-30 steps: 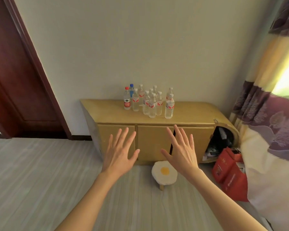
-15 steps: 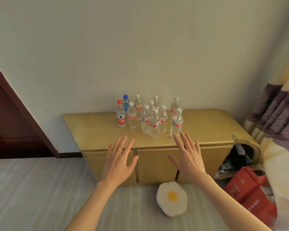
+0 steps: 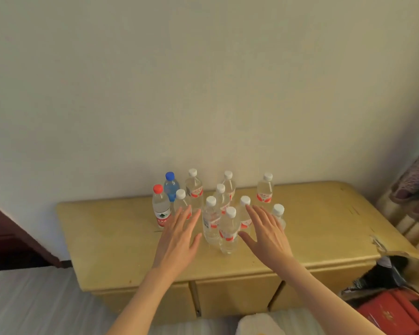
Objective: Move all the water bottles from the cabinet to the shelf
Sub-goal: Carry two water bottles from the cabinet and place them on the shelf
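Far left: dark wooden door [image 3: 7, 238], partly in frame, then grey striped floor [image 3: 34, 301]. Low yellow cabinet [image 3: 102, 228] stands against the plain wall [image 3: 203, 81], doors shut at front.

All water bottles are on the cabinet top, upright, clustered near the middle-left, none lifted. Leftmost is the red-capped bottle [image 3: 160, 209] with a red-and-white label. Just behind it to the right, the blue-capped bottle [image 3: 171, 187], blue tinted. In front of that, a white-capped bottle [image 3: 181, 201], partly hidden by the left hand. Behind, a taller-looking white-capped bottle [image 3: 194, 189] with a red label.

Left hand [image 3: 179, 238] is flat and open, fingers spread and apart, palm down, holding nothing; fingertips overlap the bottle at the left of the cluster, contact cannot be told.

Between the hands: two front bottles, one [image 3: 211, 221] and the nearest one [image 3: 228, 232], touching or nearly so. Behind them two more white caps in a row [image 3: 221, 197] and [image 3: 228, 183].

Right hand [image 3: 266, 233] likewise open, fingers apart, palm down, empty; fingertips reach a white-capped bottle [image 3: 244, 211], contact unclear. Another bottle [image 3: 278, 213] sits behind the right hand, mostly hidden. Back right of the cluster, a lone bottle [image 3: 265, 189], apart from the rest.

Right end: cabinet corner is chipped, dark open compartment [image 3: 385, 272] below, red box [image 3: 397, 310] on the floor, patterned curtain [image 3: 416, 184] at the edge. White cushion [image 3: 259, 325] at bottom centre, cut off.
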`<state>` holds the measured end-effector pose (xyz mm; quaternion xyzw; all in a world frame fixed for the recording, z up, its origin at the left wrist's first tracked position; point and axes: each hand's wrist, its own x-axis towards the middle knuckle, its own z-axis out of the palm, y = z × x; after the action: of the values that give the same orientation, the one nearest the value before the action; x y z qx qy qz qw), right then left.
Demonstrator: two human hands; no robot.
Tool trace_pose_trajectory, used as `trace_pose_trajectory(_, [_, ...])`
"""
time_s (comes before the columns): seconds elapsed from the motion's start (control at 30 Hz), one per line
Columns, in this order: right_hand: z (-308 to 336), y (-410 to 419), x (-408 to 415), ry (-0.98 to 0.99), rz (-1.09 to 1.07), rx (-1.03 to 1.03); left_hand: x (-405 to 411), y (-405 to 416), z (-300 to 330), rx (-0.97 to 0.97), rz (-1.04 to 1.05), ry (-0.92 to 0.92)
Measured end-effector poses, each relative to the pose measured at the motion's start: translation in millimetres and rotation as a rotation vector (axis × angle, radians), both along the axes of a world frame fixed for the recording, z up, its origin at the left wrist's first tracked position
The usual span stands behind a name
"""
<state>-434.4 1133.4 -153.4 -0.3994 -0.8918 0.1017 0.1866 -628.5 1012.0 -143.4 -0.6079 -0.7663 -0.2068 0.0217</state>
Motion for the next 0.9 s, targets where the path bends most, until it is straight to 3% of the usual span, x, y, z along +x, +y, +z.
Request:
trace_pose_trajectory(0.47, [-46.2,66.3,-81.8,-0.059,-0.122,-0.277,-71.1,144.8,-60.7,-0.185,-0.289,-0.168])
trace_pose_trajectory(0.9, [-54.0,44.8,-97.3,0.109,-0.360,-0.311,-85.9,164.9,-65.9,-0.162,-0.412,-0.415])
